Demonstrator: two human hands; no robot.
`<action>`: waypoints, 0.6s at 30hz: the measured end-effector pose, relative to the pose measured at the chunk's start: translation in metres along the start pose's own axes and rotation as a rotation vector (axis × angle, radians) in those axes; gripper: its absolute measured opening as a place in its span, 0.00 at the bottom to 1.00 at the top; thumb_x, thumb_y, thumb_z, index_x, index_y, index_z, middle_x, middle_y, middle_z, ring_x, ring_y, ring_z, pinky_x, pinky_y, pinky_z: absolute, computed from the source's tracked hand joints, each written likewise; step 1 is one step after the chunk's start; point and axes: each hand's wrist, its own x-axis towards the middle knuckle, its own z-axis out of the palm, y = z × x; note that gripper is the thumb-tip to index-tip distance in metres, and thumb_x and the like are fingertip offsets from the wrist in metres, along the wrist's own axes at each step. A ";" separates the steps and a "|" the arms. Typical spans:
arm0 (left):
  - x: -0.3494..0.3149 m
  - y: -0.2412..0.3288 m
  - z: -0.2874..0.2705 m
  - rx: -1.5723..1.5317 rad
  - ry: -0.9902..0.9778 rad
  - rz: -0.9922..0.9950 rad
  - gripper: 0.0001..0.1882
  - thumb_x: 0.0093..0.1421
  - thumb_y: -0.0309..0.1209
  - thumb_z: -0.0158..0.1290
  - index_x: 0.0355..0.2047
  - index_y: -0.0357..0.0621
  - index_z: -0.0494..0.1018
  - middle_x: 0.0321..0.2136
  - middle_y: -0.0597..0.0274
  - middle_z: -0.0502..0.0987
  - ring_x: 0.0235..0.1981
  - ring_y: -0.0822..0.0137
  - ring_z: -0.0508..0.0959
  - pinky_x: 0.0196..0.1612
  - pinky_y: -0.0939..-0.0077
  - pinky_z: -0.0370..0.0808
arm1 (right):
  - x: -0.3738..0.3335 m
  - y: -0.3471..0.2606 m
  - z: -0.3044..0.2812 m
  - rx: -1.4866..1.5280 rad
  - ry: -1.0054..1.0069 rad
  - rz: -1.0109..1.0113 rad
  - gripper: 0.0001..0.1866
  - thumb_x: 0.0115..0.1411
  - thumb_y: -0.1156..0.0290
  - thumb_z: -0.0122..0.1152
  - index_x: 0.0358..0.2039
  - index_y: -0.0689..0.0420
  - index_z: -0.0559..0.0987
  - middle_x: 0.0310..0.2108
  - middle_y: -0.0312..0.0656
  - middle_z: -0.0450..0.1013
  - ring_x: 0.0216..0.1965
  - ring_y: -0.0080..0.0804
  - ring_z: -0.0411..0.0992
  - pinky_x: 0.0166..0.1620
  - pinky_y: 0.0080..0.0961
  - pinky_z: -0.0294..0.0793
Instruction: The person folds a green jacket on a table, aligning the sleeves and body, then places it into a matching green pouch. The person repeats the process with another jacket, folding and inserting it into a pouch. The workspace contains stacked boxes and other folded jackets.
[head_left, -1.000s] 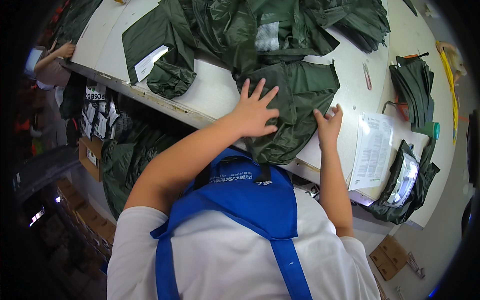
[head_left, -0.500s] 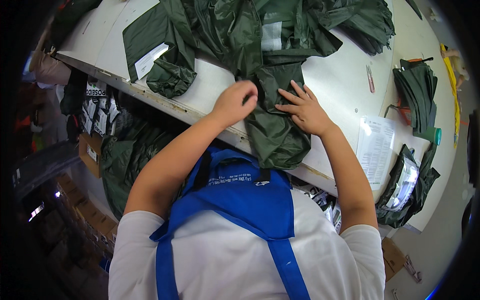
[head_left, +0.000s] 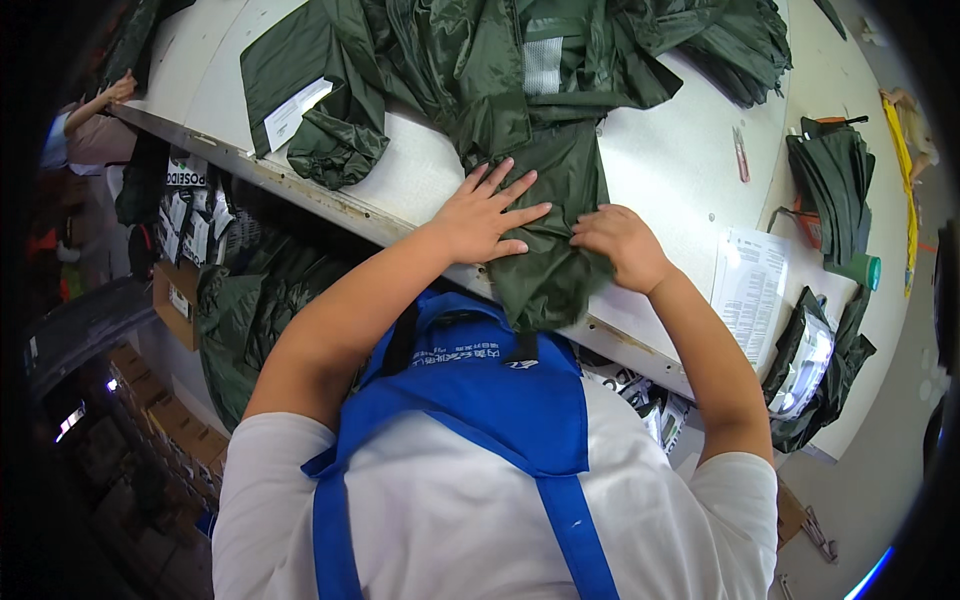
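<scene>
A dark green, shiny garment [head_left: 540, 160] lies on the table, and a narrow part of it, perhaps a sleeve, comes toward me over the front edge. My left hand [head_left: 480, 218] presses flat on the left side of this part, fingers spread. At its right edge, my right hand [head_left: 622, 245] is closed with bent fingers on the fabric; the fingertips are partly hidden. A grey mesh patch [head_left: 543, 66] shows in the garment farther up. To the left lies another green section [head_left: 335, 150] with a white label [head_left: 296, 116] on it.
The pale table [head_left: 670, 180] has a worn front edge. Small snips [head_left: 740, 154], a printed sheet [head_left: 748, 295], a folded green bundle [head_left: 835, 185] and a clear-windowed packet [head_left: 800, 375] lie at right. Cartons [head_left: 175, 420] stand at lower left. Another person's hand [head_left: 122, 88] shows at far left.
My left hand has opened from a curl and now lies flat on the fabric. My right hand has gone from spread to bent fingers at the right edge. The near end of the fabric has shifted.
</scene>
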 end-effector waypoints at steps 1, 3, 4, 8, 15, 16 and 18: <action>-0.004 -0.004 -0.005 -0.004 -0.055 0.029 0.31 0.59 0.52 0.46 0.63 0.71 0.55 0.68 0.60 0.43 0.68 0.51 0.41 0.67 0.52 0.40 | 0.002 -0.004 -0.001 0.172 0.118 0.212 0.14 0.45 0.74 0.62 0.36 0.52 0.79 0.37 0.42 0.76 0.42 0.44 0.73 0.49 0.36 0.69; -0.007 -0.017 0.007 -0.222 -0.119 0.007 0.33 0.59 0.47 0.47 0.64 0.61 0.54 0.66 0.55 0.51 0.68 0.56 0.45 0.67 0.57 0.42 | 0.014 -0.007 0.009 0.542 0.237 0.741 0.14 0.53 0.65 0.60 0.37 0.60 0.76 0.31 0.50 0.76 0.33 0.50 0.74 0.38 0.38 0.73; -0.006 -0.028 0.011 -0.499 -0.038 0.009 0.30 0.63 0.44 0.43 0.64 0.52 0.54 0.62 0.55 0.59 0.66 0.59 0.52 0.67 0.62 0.45 | 0.019 -0.002 0.020 0.534 0.305 0.817 0.17 0.55 0.62 0.60 0.38 0.62 0.74 0.29 0.52 0.75 0.30 0.52 0.74 0.36 0.38 0.74; -0.016 -0.003 -0.032 -1.418 0.464 -0.610 0.20 0.66 0.36 0.43 0.56 0.45 0.65 0.51 0.52 0.70 0.51 0.59 0.70 0.53 0.71 0.66 | 0.033 -0.019 0.032 0.185 0.190 0.853 0.28 0.49 0.57 0.66 0.44 0.59 0.65 0.30 0.53 0.76 0.32 0.51 0.75 0.35 0.40 0.74; -0.014 0.066 -0.001 -0.137 0.348 -0.148 0.08 0.52 0.31 0.55 0.32 0.42 0.72 0.31 0.58 0.71 0.36 0.57 0.73 0.38 0.67 0.71 | 0.042 -0.016 0.040 0.161 0.228 0.864 0.28 0.48 0.58 0.68 0.43 0.58 0.65 0.30 0.52 0.76 0.33 0.51 0.76 0.34 0.39 0.74; -0.013 0.060 0.007 -0.127 0.337 -0.128 0.10 0.52 0.31 0.55 0.34 0.41 0.72 0.31 0.58 0.73 0.36 0.56 0.74 0.38 0.67 0.72 | 0.042 -0.018 0.037 0.164 0.246 0.879 0.27 0.48 0.59 0.68 0.43 0.58 0.65 0.31 0.51 0.76 0.34 0.50 0.76 0.35 0.38 0.74; -0.012 0.055 0.015 -0.189 0.323 -0.148 0.10 0.54 0.31 0.53 0.36 0.40 0.72 0.31 0.55 0.75 0.36 0.54 0.75 0.38 0.64 0.72 | 0.043 -0.027 0.021 -0.014 0.391 0.609 0.25 0.48 0.60 0.67 0.42 0.57 0.68 0.31 0.49 0.76 0.36 0.48 0.76 0.36 0.35 0.74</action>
